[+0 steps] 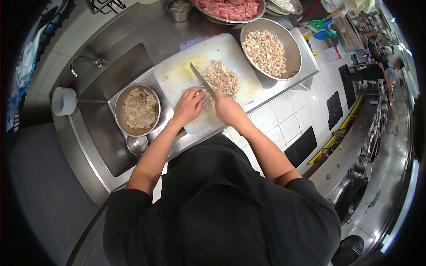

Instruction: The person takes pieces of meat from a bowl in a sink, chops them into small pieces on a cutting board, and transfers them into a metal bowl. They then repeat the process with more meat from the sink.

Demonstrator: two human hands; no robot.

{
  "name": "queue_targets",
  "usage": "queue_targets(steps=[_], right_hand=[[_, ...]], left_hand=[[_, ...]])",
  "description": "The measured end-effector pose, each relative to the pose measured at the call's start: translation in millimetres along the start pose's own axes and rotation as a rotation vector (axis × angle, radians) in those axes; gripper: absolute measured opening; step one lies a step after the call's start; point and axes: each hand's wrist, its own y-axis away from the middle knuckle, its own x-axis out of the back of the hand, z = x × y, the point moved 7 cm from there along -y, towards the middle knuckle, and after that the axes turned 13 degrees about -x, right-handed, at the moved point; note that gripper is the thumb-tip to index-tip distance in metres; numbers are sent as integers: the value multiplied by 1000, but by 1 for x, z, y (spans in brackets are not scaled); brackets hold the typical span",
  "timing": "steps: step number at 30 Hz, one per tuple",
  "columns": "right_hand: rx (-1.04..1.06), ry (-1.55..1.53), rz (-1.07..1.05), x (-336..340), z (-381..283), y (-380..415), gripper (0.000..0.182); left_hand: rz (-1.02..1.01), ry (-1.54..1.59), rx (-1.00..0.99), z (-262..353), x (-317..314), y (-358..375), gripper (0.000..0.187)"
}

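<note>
Stainless steel runs the whole length of this kitchen surface (pixel 168 35), which has a sink basin set into its left part under a curved metal tap (pixel 84 60). On the surface lies a white rectangular plastic cutting board (pixel 177 73), smeared yellowish near its middle. The left hand (pixel 188 106) rests on the board's near part with its fingers curled down over a small pale piece of cooked meat (pixel 202 95), pressing it in place. The right hand (pixel 228 108) is closed around the handle of a long steel-bladed knife (pixel 202 80), whose blade slants up and to the left, its edge down beside the left fingertips and against the held piece. Just beyond the blade, a heap of chopped pale meat (pixel 222 77) sits on the board.

At the board's far right corner stands a large round steel bowl (pixel 295 48) filled with more of the same chopped meat. Left of the board, in the sink, a smaller round steel bowl (pixel 120 116) holds larger uncut pale pieces, and a small empty steel cup (pixel 136 144) sits just below it. At the far edge, a wide steel bowl of raw pink meat (pixel 230 9) is partly cut off by the frame. A white round container (pixel 64 101) stands at the sink's left edge. Another person (pixel 377 71) stands well off to the right.
</note>
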Motion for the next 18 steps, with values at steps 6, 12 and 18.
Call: queue_targets(steps=[6, 12, 18], right_hand=[[-95, 140, -145, -10, -4, 33, 25], [1, -14, -40, -31, 6, -17, 29], [-49, -23, -34, -42, 9, 9, 28]], left_hand=[[-42, -80, -51, 3, -5, 0, 24], [19, -73, -61, 8, -5, 1, 23], [-9, -14, -20, -6, -6, -2, 25]])
